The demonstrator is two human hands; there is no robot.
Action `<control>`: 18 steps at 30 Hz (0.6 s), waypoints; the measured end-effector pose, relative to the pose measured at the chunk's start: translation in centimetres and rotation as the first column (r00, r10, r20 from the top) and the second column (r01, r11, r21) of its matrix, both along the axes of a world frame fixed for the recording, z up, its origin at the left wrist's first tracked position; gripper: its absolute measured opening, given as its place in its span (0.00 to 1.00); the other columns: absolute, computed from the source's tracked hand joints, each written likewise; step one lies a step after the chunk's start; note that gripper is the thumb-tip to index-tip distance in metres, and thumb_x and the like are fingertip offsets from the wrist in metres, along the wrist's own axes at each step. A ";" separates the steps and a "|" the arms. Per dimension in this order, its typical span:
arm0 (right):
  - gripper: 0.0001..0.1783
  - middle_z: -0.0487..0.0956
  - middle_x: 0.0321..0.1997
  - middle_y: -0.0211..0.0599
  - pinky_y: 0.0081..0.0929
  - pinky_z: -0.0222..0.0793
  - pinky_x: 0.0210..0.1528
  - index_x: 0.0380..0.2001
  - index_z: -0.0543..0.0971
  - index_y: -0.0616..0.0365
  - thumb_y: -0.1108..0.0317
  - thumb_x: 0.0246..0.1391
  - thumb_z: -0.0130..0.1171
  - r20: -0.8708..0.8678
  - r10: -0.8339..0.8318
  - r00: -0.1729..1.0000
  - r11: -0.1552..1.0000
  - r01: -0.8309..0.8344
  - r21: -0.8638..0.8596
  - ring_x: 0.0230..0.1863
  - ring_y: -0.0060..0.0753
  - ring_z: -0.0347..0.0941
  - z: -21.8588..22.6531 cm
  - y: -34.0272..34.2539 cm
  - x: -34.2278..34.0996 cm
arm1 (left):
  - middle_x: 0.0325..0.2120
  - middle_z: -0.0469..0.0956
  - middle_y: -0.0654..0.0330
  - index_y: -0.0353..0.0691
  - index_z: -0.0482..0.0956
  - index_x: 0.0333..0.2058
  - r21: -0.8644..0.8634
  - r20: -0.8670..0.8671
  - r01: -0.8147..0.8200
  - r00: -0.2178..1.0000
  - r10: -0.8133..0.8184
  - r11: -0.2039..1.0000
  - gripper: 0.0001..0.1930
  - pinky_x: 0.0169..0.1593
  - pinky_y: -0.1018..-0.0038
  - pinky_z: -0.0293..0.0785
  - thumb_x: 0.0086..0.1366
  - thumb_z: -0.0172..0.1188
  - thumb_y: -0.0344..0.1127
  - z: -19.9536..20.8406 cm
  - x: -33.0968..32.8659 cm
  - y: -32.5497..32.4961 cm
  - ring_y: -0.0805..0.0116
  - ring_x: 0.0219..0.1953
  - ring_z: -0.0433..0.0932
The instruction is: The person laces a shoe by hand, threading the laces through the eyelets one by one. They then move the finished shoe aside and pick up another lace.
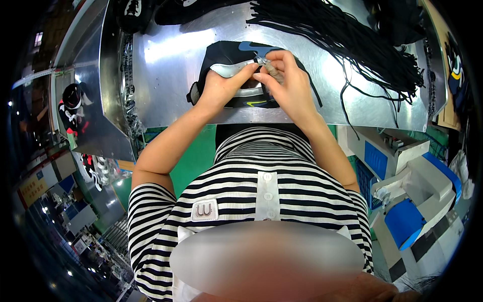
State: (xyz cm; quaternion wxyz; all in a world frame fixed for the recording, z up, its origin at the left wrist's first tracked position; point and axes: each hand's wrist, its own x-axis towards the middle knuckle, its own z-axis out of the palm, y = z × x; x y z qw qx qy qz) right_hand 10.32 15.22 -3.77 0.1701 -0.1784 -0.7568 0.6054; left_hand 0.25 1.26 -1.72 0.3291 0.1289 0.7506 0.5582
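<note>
A black shoe upper (221,53) with blue, grey and yellow-green parts lies on the metal table in front of me. My left hand (220,90) is closed on its near left part, thumb stretched toward the lacing opening. In my right hand (293,88) is a thin-tipped hand tool with a beige wrapped handle (274,73). Its metal tip meets the upper beside my left thumb; the exact contact is too small to tell. A black shoelace (313,85) trails off the upper to the right of my right hand.
A large bundle of black shoelaces (347,45) spreads over the far right of the metal table (166,95), some ends reaching its near edge. More black shoe parts (196,12) lie along the far edge. Shoes (73,98) stand at the left; a white-and-blue machine (417,191) is at lower right.
</note>
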 end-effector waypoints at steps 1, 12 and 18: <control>0.14 0.83 0.32 0.35 0.16 0.71 0.32 0.44 0.74 0.62 0.70 0.57 0.64 -0.041 0.011 0.999 1.000 -0.011 0.003 0.32 0.23 0.79 0.3 0.0 0.2 | 0.26 0.82 0.65 0.34 0.83 0.32 0.002 0.001 -0.021 1.000 0.021 1.000 0.11 0.38 0.80 0.75 0.64 0.65 0.38 0.1 0.0 -0.1 0.78 0.30 0.79; 0.06 0.82 0.27 0.43 0.32 0.74 0.32 0.34 0.75 0.62 0.70 0.59 0.60 0.088 0.111 0.990 0.965 -0.128 0.230 0.29 0.43 0.81 1.8 1.7 0.4 | 0.28 0.83 0.65 0.34 0.83 0.31 0.017 -0.002 0.012 1.000 -0.012 1.000 0.10 0.39 0.79 0.74 0.64 0.65 0.36 0.0 -0.2 -0.2 0.79 0.32 0.79; 0.05 0.83 0.28 0.41 0.27 0.71 0.30 0.36 0.76 0.63 0.71 0.60 0.58 0.077 0.135 0.988 0.987 -0.141 0.080 0.27 0.35 0.78 1.3 1.9 -0.1 | 0.27 0.82 0.65 0.34 0.83 0.30 0.023 0.024 -0.012 1.000 0.011 1.000 0.10 0.38 0.80 0.73 0.64 0.65 0.36 0.3 -0.4 -0.1 0.79 0.31 0.78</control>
